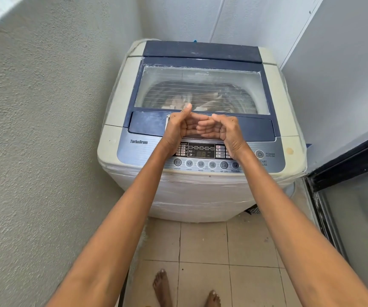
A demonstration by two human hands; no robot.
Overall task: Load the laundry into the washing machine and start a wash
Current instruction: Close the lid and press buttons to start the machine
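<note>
A white and blue top-loading washing machine [200, 196] stands in a corner with its lid [200, 85] down. Laundry [209, 101] shows dimly through the lid's clear window. My left hand [178, 127] and my right hand [225, 130] are held together above the lid's front edge, just beyond the control panel [200, 151]. Both have curled fingers that overlap at the tips and raised thumbs. Neither hand holds anything. The power button [259, 154] lies to the right of my right wrist, and my forearm partly covers the start button.
A rough plastered wall [45, 129] runs close along the left. On the right is a glass door with a dark frame [342, 196]. My bare feet [163, 286] stand on the tiled floor [245, 251] before the machine.
</note>
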